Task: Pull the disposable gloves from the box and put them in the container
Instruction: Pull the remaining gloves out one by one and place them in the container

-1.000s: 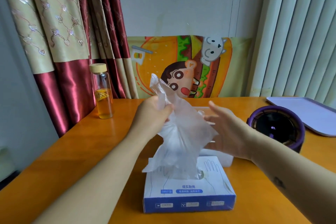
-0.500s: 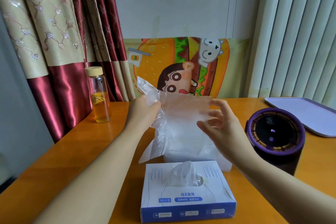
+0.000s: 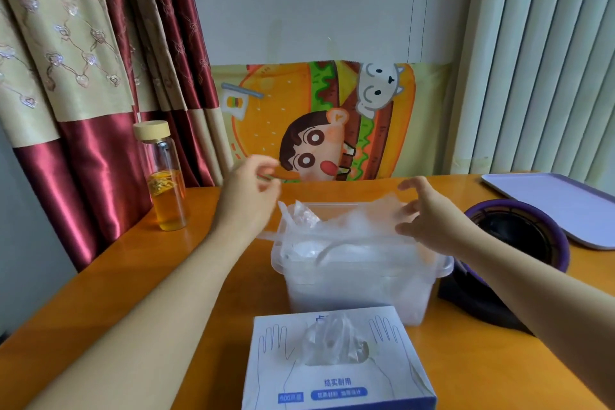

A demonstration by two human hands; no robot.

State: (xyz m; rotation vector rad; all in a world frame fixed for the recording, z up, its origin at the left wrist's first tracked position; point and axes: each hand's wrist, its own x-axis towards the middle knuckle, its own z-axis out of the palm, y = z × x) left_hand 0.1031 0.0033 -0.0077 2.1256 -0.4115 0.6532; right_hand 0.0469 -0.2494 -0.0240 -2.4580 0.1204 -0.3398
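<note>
HANDS OVER THE BIN: A person's two bare hands hover above a clear, rectangular plastic container (image 3: pixel 366 289) on an orange wooden surface (image 3: pixel 199 276). Inside it, a loose heap of thin, transparent plastic disposable gloves (image 3: pixel 349 226) lies crumpled up to the rim, with some film trailing over the left edge.

The left hand (image 3: pixel 251 186), blurred, hangs above the container's left corner with its fingers loosely curled, and its grip appears empty. The right hand (image 3: pixel 432 220) is spread at the right rim with its grip open. Its fingertips (image 3: pixel 404 210) are at the film, but whether they press on it cannot be told.

Just in front of the container stands the blue-and-white cardboard glove box (image 3: pixel 276 363), printed with hand outlines. The next glove (image 3: pixel 332 339) is puffed up through the oval slot in its top.

The film looks nearly weightless, limp and slick, so it is likely to cling, billow and spring back up rather than lie flat. It will not shatter, but it could tear if yanked against the slot. The best hold is probably a fingertip pinch on the raised tuft at the slot, drawn straight up. The other hand would steady the light box so that it does not lift.

A capped glass bottle of amber liquid (image 3: pixel 166 183) stands well to the left. A round purple-rimmed device (image 3: pixel 492 206) sits close on the container's right, with a lilac tray (image 3: pixel 559 206) beyond it.
</note>
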